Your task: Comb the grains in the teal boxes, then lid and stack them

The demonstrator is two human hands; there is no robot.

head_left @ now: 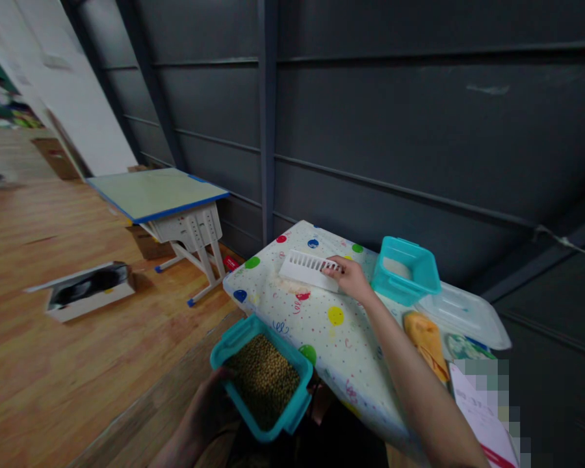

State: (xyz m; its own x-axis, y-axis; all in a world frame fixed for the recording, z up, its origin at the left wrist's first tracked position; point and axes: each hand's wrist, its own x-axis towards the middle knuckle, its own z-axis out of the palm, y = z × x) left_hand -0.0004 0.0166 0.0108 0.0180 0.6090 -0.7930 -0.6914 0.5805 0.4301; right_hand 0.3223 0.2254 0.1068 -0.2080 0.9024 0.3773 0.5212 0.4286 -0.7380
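Observation:
My left hand (209,406) grips the near rim of a teal plastic box (292,409) filled with small greenish-brown beans (263,380), held below the table's near edge. My right hand (351,279) reaches across the table and closes on a white slotted plastic scraper (307,268) that lies flat on the dotted tablecloth (331,338). A small patch of pale grains (290,285) lies beside the scraper. A second teal box (405,270) with something white inside stands just right of my right hand.
A clear plastic lid (463,312) lies right of the second box, with an orange packet (426,341) and papers (482,416) nearer me. A dark panelled wall (394,117) runs behind the table. A blue-edged desk (160,195) and an open cardboard box (85,289) stand on the wooden floor, left.

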